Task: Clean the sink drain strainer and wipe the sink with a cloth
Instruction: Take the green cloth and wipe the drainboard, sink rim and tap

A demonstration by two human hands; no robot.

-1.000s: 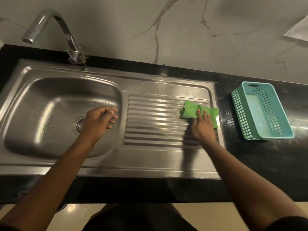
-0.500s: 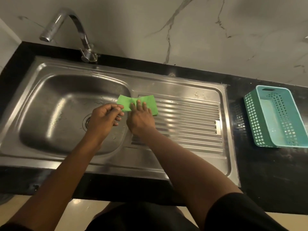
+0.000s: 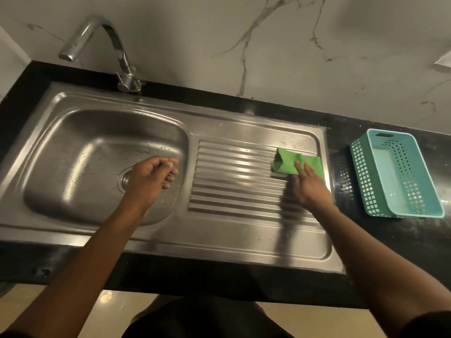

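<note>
A green cloth (image 3: 289,162) lies crumpled on the right end of the ribbed draining board of the steel sink (image 3: 219,235). My right hand (image 3: 308,185) presses it flat with straight fingers. My left hand (image 3: 148,179) hovers over the right side of the basin with loosely curled fingers, holding nothing that I can see. It covers part of the round drain strainer (image 3: 124,179), which sits in the basin floor just left of the hand.
A chrome tap (image 3: 117,57) rises behind the basin at the back left. A teal perforated plastic basket (image 3: 361,167) stands on the black counter (image 3: 390,245) right of the sink. A marble-pattern wall runs behind. Water drops dot the basin.
My right hand has slid the cloth from the left edge of the draining board, beside the basin, back across to its right end. The left hand stayed over the basin.
</note>
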